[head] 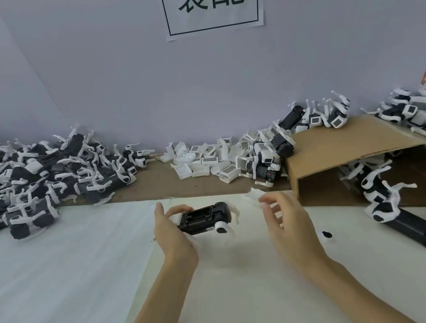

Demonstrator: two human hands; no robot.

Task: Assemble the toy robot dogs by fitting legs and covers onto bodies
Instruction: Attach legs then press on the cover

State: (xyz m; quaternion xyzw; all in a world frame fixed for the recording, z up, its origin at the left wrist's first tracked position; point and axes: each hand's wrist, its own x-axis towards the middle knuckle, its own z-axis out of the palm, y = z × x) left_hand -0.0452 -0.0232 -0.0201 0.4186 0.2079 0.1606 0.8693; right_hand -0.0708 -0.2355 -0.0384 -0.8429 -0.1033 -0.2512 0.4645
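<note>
Dog body, black, belly-up with open compartment showing, held above tabletop middle by left hand, fingers curled round its rear end. White legs already on. Right hand just beside, loose and blurred, grasping nothing that shows. Step looks like cover fitting. Next move likely needs white cover from pile of covers along far edge, pressed over compartment.

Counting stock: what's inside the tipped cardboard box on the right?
Inside the cardboard box, lying on its side, several black-and-white toy dogs spill from the opening. Its top panel hides whatever sits deeper inside.
</note>
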